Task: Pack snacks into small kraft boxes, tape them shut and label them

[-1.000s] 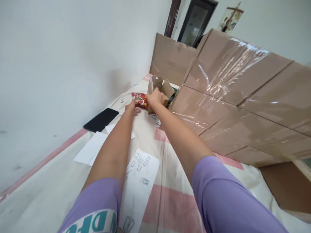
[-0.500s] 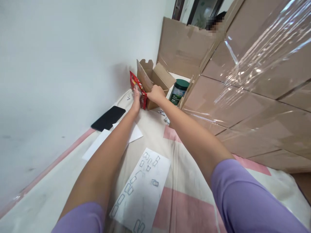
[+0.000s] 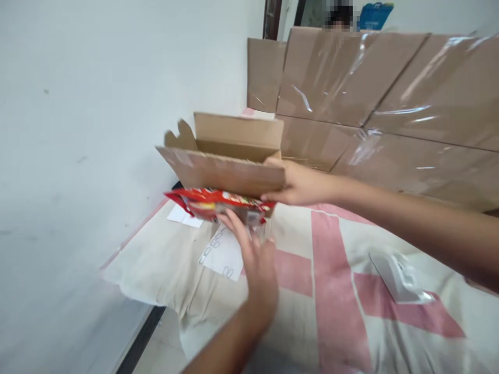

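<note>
An open cardboard box (image 3: 226, 169), its flaps raised, is held up above the bed-like surface. My right hand (image 3: 298, 182) is closed around its right edge, thumb over the rim and lower fingers at the end of a shiny red plastic packet (image 3: 208, 197). That packet lies along the near side of the box. Against the packet's front rests my left hand (image 3: 255, 254), fingers stretched along it and supporting it from below. Motion blurs the packet's print. The box's bottom is hidden.
A wall of large taped cartons (image 3: 335, 83) stands behind. The white wall (image 3: 78, 130) is on the left. Paper with drawn outlines (image 3: 226, 254) lies on the pink and cream cloth (image 3: 296, 311); a clear-and-white plastic item (image 3: 401, 275) sits to the right. A person's head shows beyond the cartons.
The box and red packet have been lifted from the corner and brought nearer, turned so the packet faces me. The view has swung right. The green-lidded tub is out of sight.
</note>
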